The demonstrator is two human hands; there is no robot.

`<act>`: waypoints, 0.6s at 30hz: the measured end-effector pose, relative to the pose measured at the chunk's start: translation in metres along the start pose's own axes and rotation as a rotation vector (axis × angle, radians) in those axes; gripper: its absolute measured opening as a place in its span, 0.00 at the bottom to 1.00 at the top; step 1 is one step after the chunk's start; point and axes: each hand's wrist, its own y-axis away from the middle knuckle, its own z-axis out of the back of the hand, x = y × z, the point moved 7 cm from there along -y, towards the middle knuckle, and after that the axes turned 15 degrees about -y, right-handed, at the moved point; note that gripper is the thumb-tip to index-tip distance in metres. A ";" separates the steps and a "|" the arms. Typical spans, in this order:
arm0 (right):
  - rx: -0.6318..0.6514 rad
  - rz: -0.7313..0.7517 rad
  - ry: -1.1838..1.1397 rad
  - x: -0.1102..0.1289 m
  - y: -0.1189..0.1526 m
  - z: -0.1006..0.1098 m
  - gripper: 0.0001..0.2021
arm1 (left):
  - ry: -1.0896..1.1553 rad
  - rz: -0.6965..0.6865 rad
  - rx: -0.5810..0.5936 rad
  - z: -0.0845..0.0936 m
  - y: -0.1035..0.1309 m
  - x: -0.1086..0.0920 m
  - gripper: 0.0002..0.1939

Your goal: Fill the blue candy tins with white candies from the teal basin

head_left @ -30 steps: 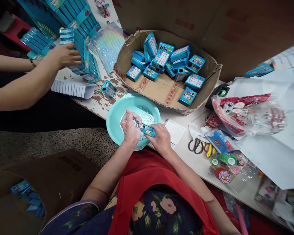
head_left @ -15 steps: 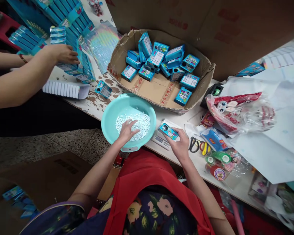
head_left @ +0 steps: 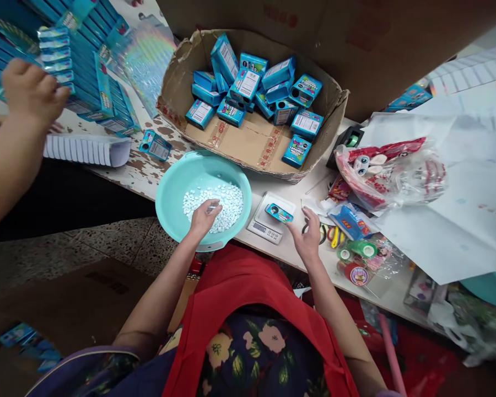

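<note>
- White table (head_left: 287, 248): its top is worn to brown patches toward the left.
- Brown carton (head_left: 243, 143): it sits at the table's far side, blue boxes (head_left: 248, 85) heaped inside, mostly toward the back.
- Packs (head_left: 82, 82): blue, they stand in rows at the far left.
- Teal basin (head_left: 169, 198): it is at the near edge, in front of the carton.
- Bag (head_left: 417, 179): clear and red, it lies right of the carton, a rabbit face showing.
- Scale (head_left: 261, 215): it is just right of the basin; its display is too small to read.
- Co-worker's hand (head_left: 33, 91): curled and blurred, beside the packs.
- Left hand (head_left: 204, 218): inside the basin, thumb and fingers curved toward each other; I cannot tell whether they pinch anything.
- Right hand (head_left: 308, 240): spread, its thumb tip at a corner of the single box (head_left: 280, 213); I cannot tell whether it touches.
- Single box: blue, on the scale, a round hole in its face.
- Pellets (head_left: 227, 212): pale, strewn over the basin's floor around the left fingertips.
</note>
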 end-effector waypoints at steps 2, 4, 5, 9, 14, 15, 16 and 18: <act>-0.056 -0.072 -0.009 -0.011 0.004 0.015 0.23 | -0.041 0.005 -0.013 0.000 0.000 0.001 0.20; -0.090 -0.155 -0.020 -0.024 0.009 0.026 0.20 | -0.095 0.000 -0.001 -0.002 -0.001 0.000 0.20; -0.096 -0.191 -0.027 -0.030 0.011 0.030 0.19 | -0.114 -0.009 0.000 -0.003 -0.001 0.000 0.21; -0.093 -0.276 -0.065 -0.044 0.022 0.035 0.18 | -0.072 -0.044 -0.055 -0.001 -0.002 -0.006 0.19; -0.096 -0.305 -0.113 -0.047 0.030 0.035 0.17 | -0.033 -0.029 0.001 -0.007 -0.005 -0.014 0.20; -0.098 -0.307 -0.118 -0.047 0.030 0.036 0.17 | -0.023 -0.040 0.008 -0.009 -0.006 -0.017 0.19; -0.099 -0.310 -0.123 -0.047 0.031 0.036 0.17 | -0.015 -0.048 0.012 -0.010 -0.006 -0.021 0.19; -0.098 -0.324 -0.131 -0.049 0.031 0.037 0.17 | -0.008 -0.054 0.024 -0.011 -0.006 -0.027 0.18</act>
